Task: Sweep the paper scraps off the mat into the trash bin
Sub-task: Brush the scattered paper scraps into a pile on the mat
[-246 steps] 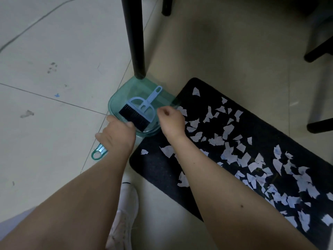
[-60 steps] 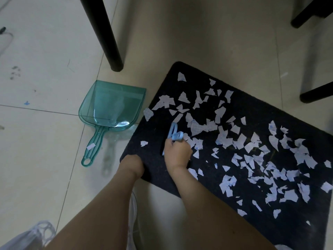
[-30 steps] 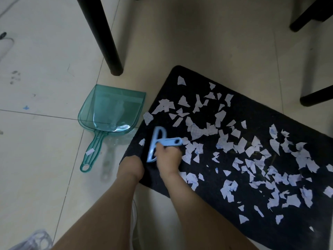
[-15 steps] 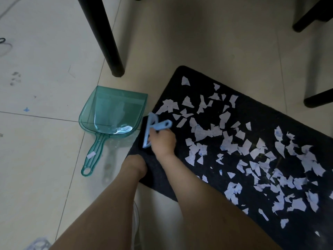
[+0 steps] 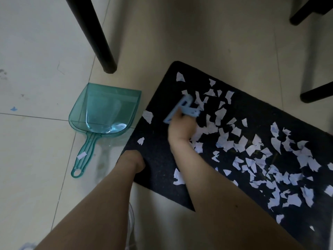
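Currently right hand point(image 5: 182, 128) grips the blue hand brush point(image 5: 182, 110) over the mat's point(image 5: 158, 159) near-left end; paper scraps point(image 5: 261, 150) lie mostly rightward of it. Dustpan point(image 5: 106, 112) sits left, off the mat, mouth away from scraps. Left hand point(image 5: 134, 159) pins the mat corner, fingers hidden.

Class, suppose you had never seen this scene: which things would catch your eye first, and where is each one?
First, the white torn paper scraps strewn over the black rectangular mat, thickest toward its right end. Next, the right hand gripping a small light-blue plastic brush near the mat's left end. Then the translucent teal plastic dustpan lying on the pale tiled floor left of the mat, one scrap on its handle.
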